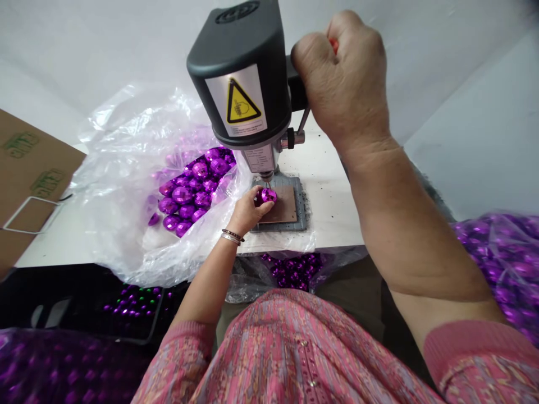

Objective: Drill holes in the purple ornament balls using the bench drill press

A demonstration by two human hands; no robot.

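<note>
A faceted, shiny purple ball [269,194] is pinched between the thumb and fingers of my left hand [245,211], directly under the bit [268,183] of a bench drill press [242,59]. The ball rests at the left part of a brown board [284,206] on the machine's grey base [301,197]. Whether the bit touches the ball is hard to make out. Up at the machine's right side, my right hand [347,84] is closed in a fist round the feed lever [304,120]. Between its fingers a bit of red-orange shows; the rest of the grip is hidden.
Left of the machine, a clear plastic bag [122,185] lies open with many purple balls [182,195]. A cardboard box [33,168] stands at far left. Below the table [332,224] are more balls [295,270], a dark tray [149,314] and a full bag [505,264] at right.
</note>
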